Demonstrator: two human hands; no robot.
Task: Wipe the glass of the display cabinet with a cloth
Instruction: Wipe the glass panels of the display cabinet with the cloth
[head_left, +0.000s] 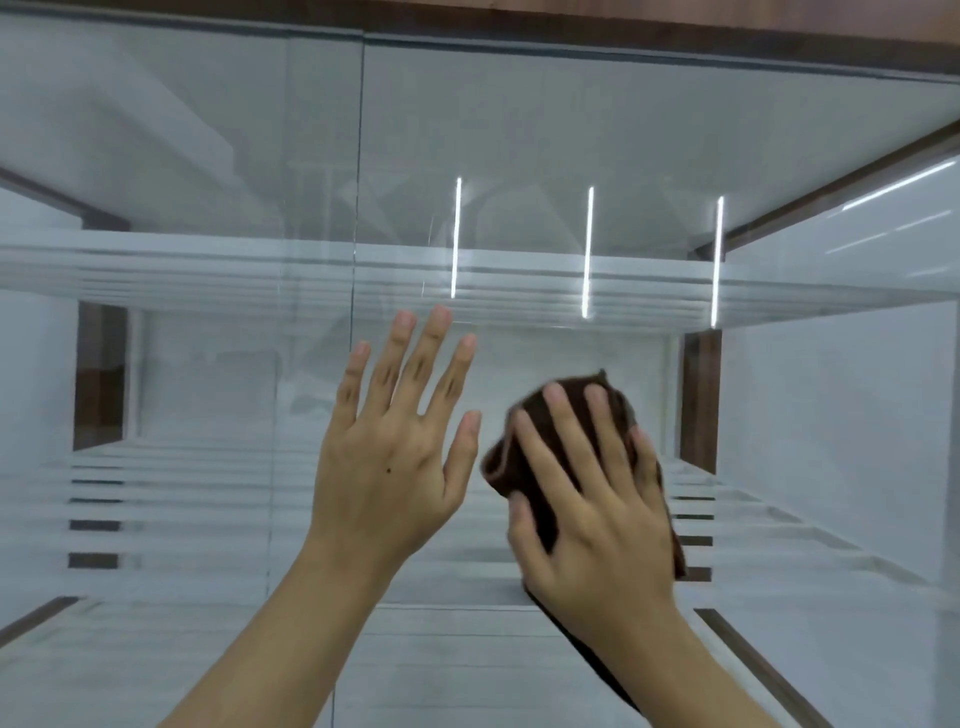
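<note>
Glass (519, 130) is filling nearly the whole view in front of us, with pale shelves (208, 270) stacking away behind it, dark wooden trim (701, 395) framing the right side, and three bright light streaks (588, 249) reflecting off the pane. We are holding our left hand (395, 457) up flat toward the pane, fingers straight and fanned wide with nothing in them; we are not able to tell whether the palm is actually touching. Our right hand (597, 519) is pressing the brown cloth (501, 465) against the glass just right of the left hand. Its fingers are spreading, barely bent, over the bunched wad and the thumb is lying along its left edge, while a loose tail is hanging below the wrist. We are judging the bare left palm to be the main risk: if it is leaning on the pane, it is leaving fresh prints that we are then having to wipe again. The bunched wad is also giving only a small contact patch, so streaks may be getting left between passes, and the dangling tail could be slipping free if our pressure eases. Pushing hard near the vertical seam (357, 208) might be shifting a panel. For room, we are seeing open glass above the cloth and to its right as far as the trim. Leftward, the left hand is standing directly in the sweep path, with the seam just beyond it.
</note>
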